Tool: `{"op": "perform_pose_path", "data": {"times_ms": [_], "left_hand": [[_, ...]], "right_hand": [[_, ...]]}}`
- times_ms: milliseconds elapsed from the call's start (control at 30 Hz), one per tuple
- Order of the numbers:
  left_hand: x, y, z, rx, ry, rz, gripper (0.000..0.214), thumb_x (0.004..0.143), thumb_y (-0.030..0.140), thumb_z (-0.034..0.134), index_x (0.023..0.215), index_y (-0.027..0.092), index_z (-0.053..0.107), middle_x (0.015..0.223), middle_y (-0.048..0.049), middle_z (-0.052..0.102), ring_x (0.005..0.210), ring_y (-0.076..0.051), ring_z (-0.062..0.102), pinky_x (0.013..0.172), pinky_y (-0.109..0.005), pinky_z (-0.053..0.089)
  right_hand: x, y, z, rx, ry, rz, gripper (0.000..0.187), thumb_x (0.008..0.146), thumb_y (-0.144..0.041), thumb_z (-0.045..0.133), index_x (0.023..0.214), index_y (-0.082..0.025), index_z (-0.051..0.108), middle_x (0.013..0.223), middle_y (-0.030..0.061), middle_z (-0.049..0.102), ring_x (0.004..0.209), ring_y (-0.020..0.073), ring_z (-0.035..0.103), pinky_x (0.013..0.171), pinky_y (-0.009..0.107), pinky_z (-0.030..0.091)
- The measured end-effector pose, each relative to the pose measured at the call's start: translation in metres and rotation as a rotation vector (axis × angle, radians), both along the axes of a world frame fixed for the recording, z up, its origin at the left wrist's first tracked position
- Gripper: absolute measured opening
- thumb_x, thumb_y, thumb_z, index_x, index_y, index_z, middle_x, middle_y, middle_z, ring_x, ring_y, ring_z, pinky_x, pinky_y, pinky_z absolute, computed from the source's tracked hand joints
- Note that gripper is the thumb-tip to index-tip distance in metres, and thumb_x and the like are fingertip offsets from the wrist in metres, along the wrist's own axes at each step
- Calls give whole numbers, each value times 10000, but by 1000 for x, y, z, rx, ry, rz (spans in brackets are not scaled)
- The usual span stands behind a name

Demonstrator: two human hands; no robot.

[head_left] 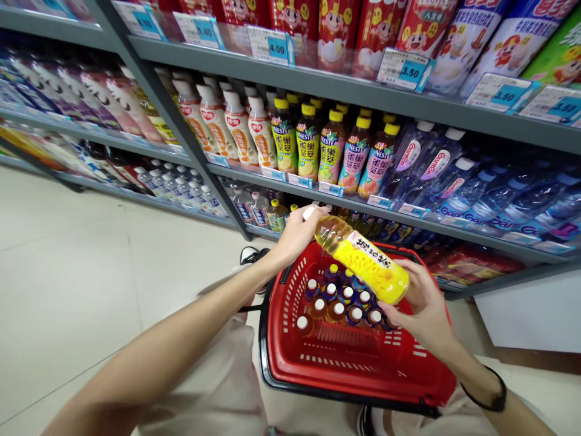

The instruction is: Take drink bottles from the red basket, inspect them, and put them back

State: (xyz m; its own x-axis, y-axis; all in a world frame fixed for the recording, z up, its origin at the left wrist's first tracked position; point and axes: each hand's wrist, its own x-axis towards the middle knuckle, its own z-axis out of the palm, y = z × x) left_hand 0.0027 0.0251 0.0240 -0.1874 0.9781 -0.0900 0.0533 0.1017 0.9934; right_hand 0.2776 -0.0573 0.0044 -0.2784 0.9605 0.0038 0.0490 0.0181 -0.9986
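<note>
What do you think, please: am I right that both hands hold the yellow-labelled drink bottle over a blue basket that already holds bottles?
Not quite: the basket is red, not blue, as the head view shows. The rest stands: the left hand at the cap end and the right hand at the base hold the yellow-labelled drink bottle over it, and capped bottles stand inside.

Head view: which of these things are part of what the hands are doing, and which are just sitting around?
In hand:
- yellow bottle, held tilted over the basket
- left hand at its cap end
- right hand under its base
- red basket
- capped bottles standing in the basket

Just there:
- tea bottles on the shelf
- water bottles
- price tags
</note>
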Motion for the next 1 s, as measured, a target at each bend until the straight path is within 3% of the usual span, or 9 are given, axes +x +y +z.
{"op": "perform_pose_path", "data": {"times_ms": [167, 233, 367, 567, 667, 767, 833, 900, 1000], "left_hand": [[-3, -5, 12, 56, 104, -82, 299, 798, 422, 550, 750, 149, 663, 751, -17, 634, 693, -147, 523, 641, -245, 389], [-3, -6, 15, 74, 120, -104, 284, 788, 404, 544, 746, 148, 659, 753, -19, 643, 688, -145, 526, 638, -244, 392], [-5, -6, 14, 102, 118, -95, 284, 815, 400, 561, 743, 141, 653, 730, -16, 636, 673, -136, 514, 636, -243, 384], [-7, -6, 10, 137, 79, -40, 346, 827, 458, 641, 675, 149, 608, 627, 15, 520, 606, -111, 427, 584, -241, 334], [-6, -6, 11, 142, 85, -38, 424, 838, 483, 661, 602, 159, 523, 577, 31, 439, 568, -95, 353, 544, -242, 276], [-4, -7, 11, 121, 101, -40, 467, 846, 500, 659, 580, 168, 466, 558, 40, 391, 557, -90, 320, 531, -246, 244], [-2, -7, 11, 111, 117, -44, 452, 844, 493, 656, 590, 168, 470, 572, 38, 402, 570, -93, 335, 540, -245, 254], [-1, -6, 11, 102, 133, -42, 425, 840, 472, 645, 598, 168, 475, 587, 36, 411, 581, -95, 348, 550, -246, 264], [-1, -6, 10, 76, 174, -20, 405, 848, 452, 610, 593, 174, 465, 580, 37, 388, 575, -98, 336, 548, -254, 252]], "right_hand": [[12, -2, -17, 343, -317, 73, 634, 802, -176, 819, 1347, -301, 521, 1447, 100, 545, 1370, 297, 518, 1164, 503, 433], [12, -3, -18, 375, -351, 63, 650, 802, -184, 824, 1355, -312, 506, 1442, 94, 544, 1369, 287, 518, 1151, 477, 447], [1, -7, -11, 124, -189, 26, 734, 754, -228, 872, 1350, -303, 449, 1371, 104, 571, 1245, 269, 605, 1000, 390, 552], [-6, -6, 4, -322, 189, 99, 618, 844, -377, 797, 1335, -277, 435, 1114, 96, 697, 843, 230, 726, 757, 363, 602], [-7, 0, 9, -513, 318, 119, 618, 887, -558, 692, 1337, -228, 424, 961, 101, 721, 673, 235, 716, 531, 317, 556], [-9, 1, 9, -666, 390, 169, 628, 922, -699, 528, 1258, -173, 457, 875, 126, 716, 609, 243, 704, 435, 293, 512], [-10, -2, 7, -674, 401, 188, 601, 929, -684, 537, 1239, -177, 448, 878, 127, 721, 598, 234, 707, 435, 285, 524], [-10, -6, 3, -597, 387, 203, 589, 895, -562, 688, 1276, -221, 395, 908, 99, 732, 592, 221, 715, 453, 278, 548], [-10, -11, -3, -501, 363, 254, 770, 776, -325, 872, 1313, -308, 320, 983, 56, 739, 589, 193, 721, 476, 263, 572]]}}
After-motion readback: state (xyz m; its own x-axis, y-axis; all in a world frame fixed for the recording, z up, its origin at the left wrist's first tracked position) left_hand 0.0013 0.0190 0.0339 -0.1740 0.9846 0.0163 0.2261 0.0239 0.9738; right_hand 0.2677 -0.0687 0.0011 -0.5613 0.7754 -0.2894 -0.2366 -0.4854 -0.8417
